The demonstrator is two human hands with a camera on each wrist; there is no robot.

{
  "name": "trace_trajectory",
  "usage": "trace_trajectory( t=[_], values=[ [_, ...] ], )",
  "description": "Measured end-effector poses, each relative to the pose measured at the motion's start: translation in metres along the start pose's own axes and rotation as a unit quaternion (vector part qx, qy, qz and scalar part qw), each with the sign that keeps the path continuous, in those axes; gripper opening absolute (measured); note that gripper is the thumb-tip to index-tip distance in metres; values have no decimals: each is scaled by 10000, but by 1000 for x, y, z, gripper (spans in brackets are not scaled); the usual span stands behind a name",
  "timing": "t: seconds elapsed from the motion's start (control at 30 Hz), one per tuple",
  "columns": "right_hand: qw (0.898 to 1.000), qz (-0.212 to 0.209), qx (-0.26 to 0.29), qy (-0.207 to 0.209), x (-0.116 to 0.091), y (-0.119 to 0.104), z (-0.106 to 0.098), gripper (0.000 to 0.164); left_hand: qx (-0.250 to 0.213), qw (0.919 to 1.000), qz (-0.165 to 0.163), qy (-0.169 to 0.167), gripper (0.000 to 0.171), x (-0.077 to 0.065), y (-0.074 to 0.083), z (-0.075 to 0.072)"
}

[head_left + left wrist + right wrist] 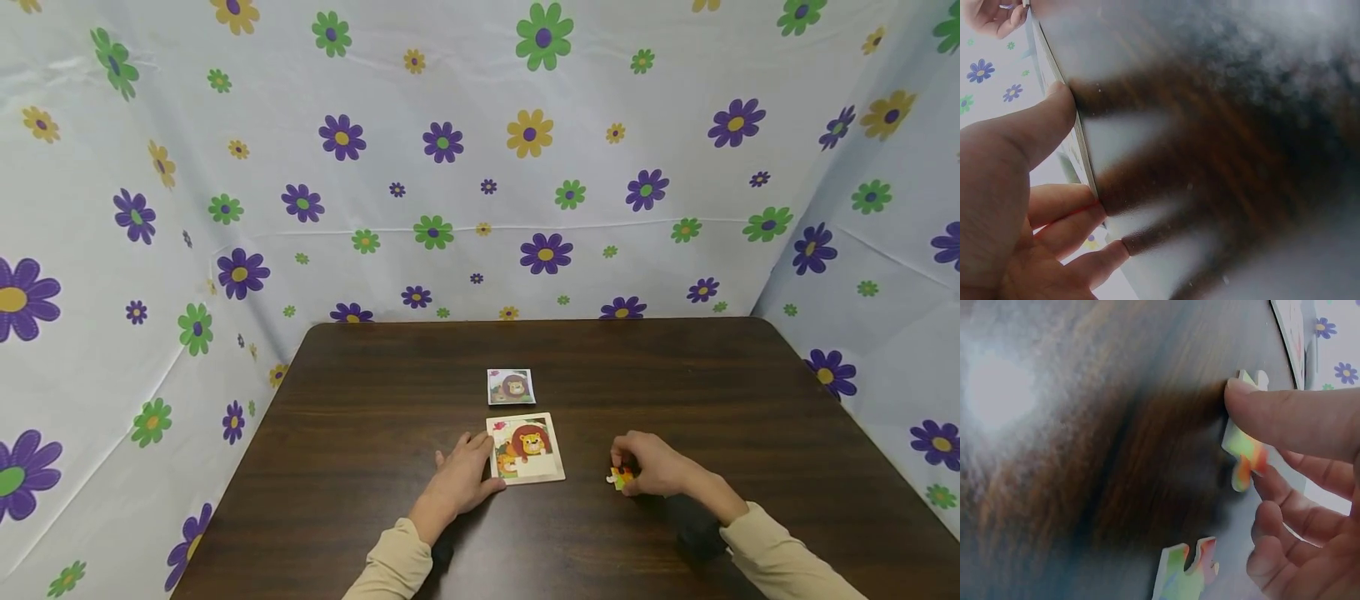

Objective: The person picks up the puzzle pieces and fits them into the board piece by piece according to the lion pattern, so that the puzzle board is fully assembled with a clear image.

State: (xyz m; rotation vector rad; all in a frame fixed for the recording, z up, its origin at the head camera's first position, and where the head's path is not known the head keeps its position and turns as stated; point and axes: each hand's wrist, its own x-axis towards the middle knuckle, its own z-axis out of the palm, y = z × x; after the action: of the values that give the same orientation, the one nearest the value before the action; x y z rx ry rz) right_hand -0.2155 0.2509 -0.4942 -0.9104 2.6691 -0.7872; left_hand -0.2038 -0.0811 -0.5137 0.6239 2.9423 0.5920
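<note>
A square wooden puzzle tray [537, 479] with a lion picture lies on the table, a bare patch showing along its lower right. My left hand [462, 479] rests at its left side, thumb by the lower left corner and fingers along the edge; the left wrist view shows this hand [1035, 200] loosely spread against the tray. To the right of the tray, my right hand [654, 467] pinches a small jigsaw puzzle piece [619, 477], yellow, orange and green. In the right wrist view the thumb lies over that piece [1241, 447], hiding part of it.
Another jigsaw piece [1179, 578] lies on the table close to the right hand in the right wrist view. A small lion picture card [512, 387] is just beyond the tray. Flowered cloth [480, 167] hangs behind and beside the dark wooden table [360, 467].
</note>
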Motion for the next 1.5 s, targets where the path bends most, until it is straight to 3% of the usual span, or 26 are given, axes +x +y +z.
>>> trace_trajectory(
  t=[0.23, 0.6, 0.8, 1.0, 1.17, 1.5],
  values=[
    [9997, 107, 42, 224, 2, -4, 3, 35, -97, 9999, -33, 34, 63, -1, 0, 0],
    [9953, 434, 95, 857, 16, -16, 0, 16, -56, 9999, -71, -61, 64, 0, 1, -2],
    [9920, 298, 250, 1200, 31, -26, 0, 7, -27, 9999, -127, -111, 65, 1, 1, -1],
    [9886, 397, 612, 1314, 44, -36, 2, 9, -51, 9998, -176, -114, 66, 0, 1, 0],
    [9785, 562, 1100, 1653, 55, -41, 9, 16, -58, 9998, -181, -98, 66, 0, 1, 0],
    [9636, 787, 1881, 1731, 72, -49, 36, 17, -22, 9998, -166, -140, 64, -2, 3, -2]
  ],
)
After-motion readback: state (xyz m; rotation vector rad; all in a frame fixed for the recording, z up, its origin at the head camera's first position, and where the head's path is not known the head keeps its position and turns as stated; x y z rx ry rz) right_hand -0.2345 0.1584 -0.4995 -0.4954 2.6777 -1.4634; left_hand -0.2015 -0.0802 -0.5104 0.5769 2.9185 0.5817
